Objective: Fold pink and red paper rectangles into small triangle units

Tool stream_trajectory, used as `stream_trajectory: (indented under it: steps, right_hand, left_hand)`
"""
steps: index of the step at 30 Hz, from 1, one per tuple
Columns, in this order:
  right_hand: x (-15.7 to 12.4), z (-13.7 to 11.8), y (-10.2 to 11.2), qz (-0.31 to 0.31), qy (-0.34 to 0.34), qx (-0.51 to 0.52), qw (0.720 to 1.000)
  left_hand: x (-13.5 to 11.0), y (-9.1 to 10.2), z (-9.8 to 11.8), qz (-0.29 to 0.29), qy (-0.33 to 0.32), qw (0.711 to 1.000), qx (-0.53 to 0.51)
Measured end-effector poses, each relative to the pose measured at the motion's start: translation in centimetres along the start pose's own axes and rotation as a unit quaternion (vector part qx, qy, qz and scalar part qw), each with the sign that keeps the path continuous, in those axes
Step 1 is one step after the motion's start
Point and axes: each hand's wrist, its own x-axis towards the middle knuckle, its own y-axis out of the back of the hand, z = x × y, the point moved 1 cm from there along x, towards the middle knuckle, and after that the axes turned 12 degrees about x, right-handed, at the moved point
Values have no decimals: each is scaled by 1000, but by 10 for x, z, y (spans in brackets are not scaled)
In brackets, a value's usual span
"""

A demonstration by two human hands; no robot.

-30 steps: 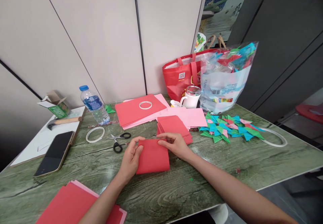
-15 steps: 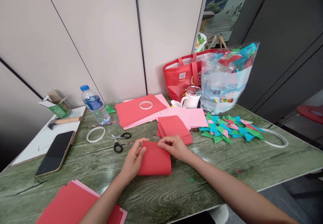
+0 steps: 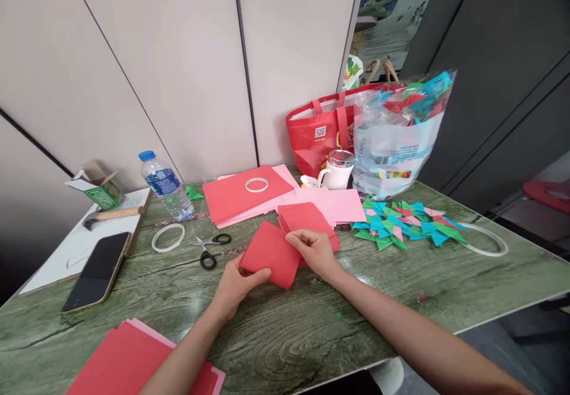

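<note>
A folded sheet of red paper [image 3: 271, 253] is held tilted just above the table, in front of a stack of smaller red paper pieces [image 3: 307, 215]. My left hand [image 3: 237, 282] grips its left lower side, thumb on top and fingers underneath. At its right corner, my right hand [image 3: 314, 251] pinches the edge between thumb and fingers. Black-handled scissors [image 3: 209, 249] lie partly spread to the left of the paper. More red and pink sheets [image 3: 138, 359] are stacked by my left forearm.
Behind lie larger red sheets [image 3: 240, 196] with a tape ring, pink paper [image 3: 342, 205] and a white mug [image 3: 337, 172]. Folded paper pieces [image 3: 401, 223] are heaped at right, below a plastic bag [image 3: 392, 151]. A bottle [image 3: 167, 187], phone [image 3: 98, 270] and hammer [image 3: 113, 214] are at left.
The red paper has been turned and lifted from lying square before me to a tilted angle. My left hand has shifted its grip to the lower left side.
</note>
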Motion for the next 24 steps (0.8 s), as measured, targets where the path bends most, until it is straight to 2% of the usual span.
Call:
stream_trajectory:
  steps: [11,16,24]
  right_hand:
    - [0,-3,-3,15,-29,59,998]
    - [0,-1,-3,17,-34,70,997]
    - [3,-3,3,33,-47,94,994]
  left_hand:
    - [2,-3,-3,3,32,993,-117]
    - [1,-1,0,11,33,995,-90]
    - [3,8,5,-2,-24,995,-97]
